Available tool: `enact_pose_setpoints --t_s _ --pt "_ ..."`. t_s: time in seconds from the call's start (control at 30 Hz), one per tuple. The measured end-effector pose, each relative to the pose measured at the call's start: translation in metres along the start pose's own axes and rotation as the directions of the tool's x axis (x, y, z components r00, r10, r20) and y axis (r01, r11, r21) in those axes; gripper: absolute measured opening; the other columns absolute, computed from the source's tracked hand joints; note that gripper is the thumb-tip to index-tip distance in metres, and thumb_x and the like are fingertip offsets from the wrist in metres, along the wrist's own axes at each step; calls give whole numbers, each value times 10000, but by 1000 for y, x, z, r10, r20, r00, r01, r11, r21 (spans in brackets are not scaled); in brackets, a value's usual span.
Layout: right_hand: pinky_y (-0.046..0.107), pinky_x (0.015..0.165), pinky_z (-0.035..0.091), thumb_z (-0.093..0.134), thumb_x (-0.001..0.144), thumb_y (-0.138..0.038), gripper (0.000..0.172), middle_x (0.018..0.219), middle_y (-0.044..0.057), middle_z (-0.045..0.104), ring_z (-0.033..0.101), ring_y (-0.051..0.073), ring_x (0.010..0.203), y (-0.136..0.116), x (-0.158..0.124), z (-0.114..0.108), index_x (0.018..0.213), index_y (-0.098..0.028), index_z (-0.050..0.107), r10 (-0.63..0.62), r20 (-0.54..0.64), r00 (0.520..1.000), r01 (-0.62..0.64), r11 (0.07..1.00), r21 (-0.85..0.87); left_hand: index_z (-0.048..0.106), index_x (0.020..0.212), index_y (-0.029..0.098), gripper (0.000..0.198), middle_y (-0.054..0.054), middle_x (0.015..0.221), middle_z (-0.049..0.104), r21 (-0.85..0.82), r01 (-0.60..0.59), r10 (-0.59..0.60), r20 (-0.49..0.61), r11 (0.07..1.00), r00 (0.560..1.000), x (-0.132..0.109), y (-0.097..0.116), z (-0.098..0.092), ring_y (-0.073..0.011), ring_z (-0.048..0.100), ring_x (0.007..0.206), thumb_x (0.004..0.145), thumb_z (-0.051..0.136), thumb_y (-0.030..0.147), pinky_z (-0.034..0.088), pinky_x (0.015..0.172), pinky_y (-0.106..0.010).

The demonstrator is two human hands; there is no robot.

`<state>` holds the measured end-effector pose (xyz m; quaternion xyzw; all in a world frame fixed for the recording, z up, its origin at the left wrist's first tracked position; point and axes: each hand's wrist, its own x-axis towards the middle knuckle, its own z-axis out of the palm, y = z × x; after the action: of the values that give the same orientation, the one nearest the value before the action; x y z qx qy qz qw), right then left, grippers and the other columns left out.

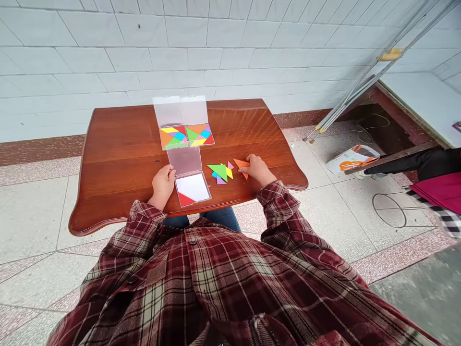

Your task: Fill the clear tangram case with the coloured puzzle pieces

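An open clear case [196, 185] lies near the table's front edge, its lid tilted back, with a red triangle [185, 199] in its lower left corner. My left hand [163, 184] is closed at the case's left side, by the hinge; whether it grips the case is hard to make out. To the right, a green triangle [219, 171] lies over blue, yellow and purple pieces, with a pink piece [230, 165] beside them. My right hand [257, 169] has its fingers closed on an orange triangle [241, 164] at the table surface. More orange shows below it.
Two open cases filled with coloured pieces [174, 138] [200, 135] stand side by side farther back on the wooden table [118, 154]. Crutches [345, 98] lean at the right, near a white bucket [351, 158]. Part of another person [437, 192] shows at the right edge.
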<state>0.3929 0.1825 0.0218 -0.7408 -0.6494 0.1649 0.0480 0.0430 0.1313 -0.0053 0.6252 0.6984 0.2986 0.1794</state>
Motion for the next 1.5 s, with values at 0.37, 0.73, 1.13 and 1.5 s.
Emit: enact_pose_setpoints --t_s 0.37,0.73,1.13,1.5 --pt "337 870 457 641 841 -323 387 1194 150 580 594 250 1024 -15 -17 -14 1178 -140 583 -43 -38 998 41 998 -55 619 938 203 215 -61 922 680 28 -6 6 6 1000 1000 1 1 -1 -204 602 875 874 448 316 411 777 -302" --pt "288 849 435 665 838 -281 413 1167 125 605 590 211 1008 -71 -24 -4 1211 -134 566 -315 143 938 327 943 -65 623 931 197 212 -50 911 678 47 2 -2 -4 999 1000 1 5 -3 -193 593 849 873 454 310 403 757 -290" --pt "270 808 432 767 734 -225 548 1184 118 541 581 189 963 -81 -1 1 1216 -135 524 -279 270 922 322 938 -130 624 959 190 229 -58 939 690 39 7 -7 16 999 1000 1 1 2 -197 602 859 893 439 308 393 749 -295" --pt "212 568 373 675 733 -121 162 644 -43 503 463 84 587 -82 11 -7 710 -162 521 -304 265 915 214 924 318 624 932 189 193 -58 933 683 38 16 -18 32 999 999 -1 9 -2 -202 596 873 883 457 273 386 739 -288"
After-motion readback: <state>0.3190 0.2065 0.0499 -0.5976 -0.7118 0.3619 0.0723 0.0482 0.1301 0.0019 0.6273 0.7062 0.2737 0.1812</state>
